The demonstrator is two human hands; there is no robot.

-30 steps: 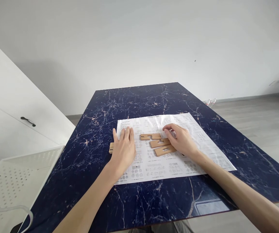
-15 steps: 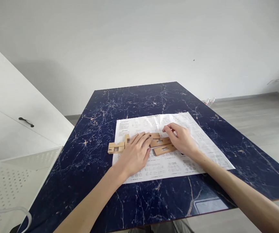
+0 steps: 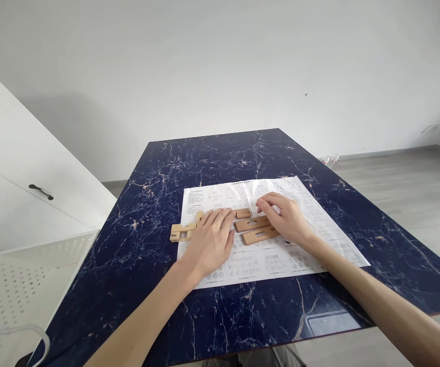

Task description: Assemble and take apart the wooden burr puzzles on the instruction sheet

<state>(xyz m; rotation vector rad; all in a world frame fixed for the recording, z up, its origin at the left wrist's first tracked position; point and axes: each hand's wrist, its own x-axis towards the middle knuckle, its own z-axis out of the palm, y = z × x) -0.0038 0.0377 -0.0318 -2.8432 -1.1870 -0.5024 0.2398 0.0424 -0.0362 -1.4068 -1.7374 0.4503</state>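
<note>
My left hand [image 3: 211, 239] lies palm down with its fingers stretched out over some wooden puzzle pieces. To its left, an interlocked pair of pale notched pieces shows: one lying flat with a 3 on its end [image 3: 175, 235] and one standing crosswise [image 3: 200, 217]. By its fingertips is a short brown wooden piece [image 3: 242, 213]. Two slotted wooden slats, an upper one [image 3: 251, 224] and a lower one [image 3: 258, 235], lie between my hands. My right hand [image 3: 285, 216] is curled beside and partly over their right ends; nothing shows in its fingers.
Under the pieces is a creased printed instruction sheet [image 3: 242, 278] with diagrams. It lies on a dark blue marbled table [image 3: 204, 163]. A white perforated bin [image 3: 21, 278] and a white cabinet [image 3: 24, 153] stand at the left. Behind the table is a white wall [image 3: 212, 71].
My left hand has slid slightly left, with its fingers drawn back from the slats' left ends, which show more now. My right hand has hardly moved and stays curled.
</note>
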